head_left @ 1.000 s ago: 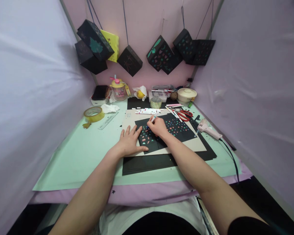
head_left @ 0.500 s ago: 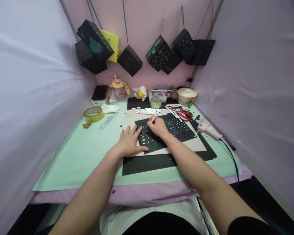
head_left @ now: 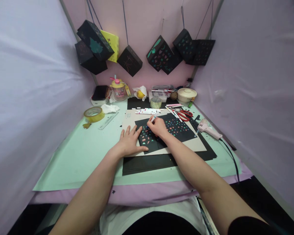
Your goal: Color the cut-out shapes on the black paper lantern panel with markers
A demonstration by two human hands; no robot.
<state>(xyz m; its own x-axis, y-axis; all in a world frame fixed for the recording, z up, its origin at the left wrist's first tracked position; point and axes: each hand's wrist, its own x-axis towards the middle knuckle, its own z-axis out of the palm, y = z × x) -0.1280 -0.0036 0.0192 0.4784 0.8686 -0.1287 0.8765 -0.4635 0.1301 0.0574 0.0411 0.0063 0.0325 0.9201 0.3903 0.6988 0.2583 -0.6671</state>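
We have the black sheet (head_left: 182,133) lying askew on the beige board (head_left: 196,146), with larger black paper (head_left: 147,165) beneath that. Our left hand (head_left: 130,144) lies palm down and spread at the sheet's left end, its thumb and nearest fingertips over the edge, seemingly to steady it. Our right hand (head_left: 159,127) pinches a white pen (head_left: 154,118) between thumb and fingers, slanted with its lower end down at the sheet. That end is too small for us to tell whether it touches.

Small coloured shapes cover much of the sheet on both sides of our right hand, so we judge that the step in hand is drawing or colouring them, well along. We cannot tell whether any are cut through. As we see it, the next move calls for small, controlled strokes from the fingers, with our left hand weighting the edge so the sheet does not slide on the board. Our right forearm crosses the sheet, so fresh ink there could smear.

More pens (head_left: 147,111) lie just beyond, near the scissors (head_left: 185,115); the glue gun (head_left: 209,130) rests to our right.
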